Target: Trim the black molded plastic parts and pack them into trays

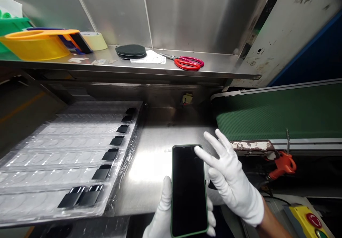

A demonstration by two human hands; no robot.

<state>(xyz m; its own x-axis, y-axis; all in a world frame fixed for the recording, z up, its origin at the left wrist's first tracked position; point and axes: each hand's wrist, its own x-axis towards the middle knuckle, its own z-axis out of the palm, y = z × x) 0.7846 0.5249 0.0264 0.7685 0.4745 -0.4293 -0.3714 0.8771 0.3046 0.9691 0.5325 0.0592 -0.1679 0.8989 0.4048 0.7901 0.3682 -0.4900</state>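
Note:
My left hand point(162, 209), in a white glove, is closed around a smartphone point(188, 190) with a green edge and a dark screen. Its thumb lies along the phone's left side and the fingertips show on the right side. My right hand point(227, 174), also gloved in white, is open with its fingers spread. The index fingertip is at the phone's upper right corner; whether it touches the screen I cannot tell. Under the right hand a small dark piece point(212, 185) shows in part; what it is I cannot make out.
Left lies a clear plastic tray point(61, 156) with several black pieces point(91, 195) along its right side. A shelf point(216, 65) holds red scissors point(188, 63), black discs point(130, 51) and a yellow container point(37, 47). Right are a green conveyor belt point(280, 110), an orange air gun point(283, 167) and a red button point(314, 220).

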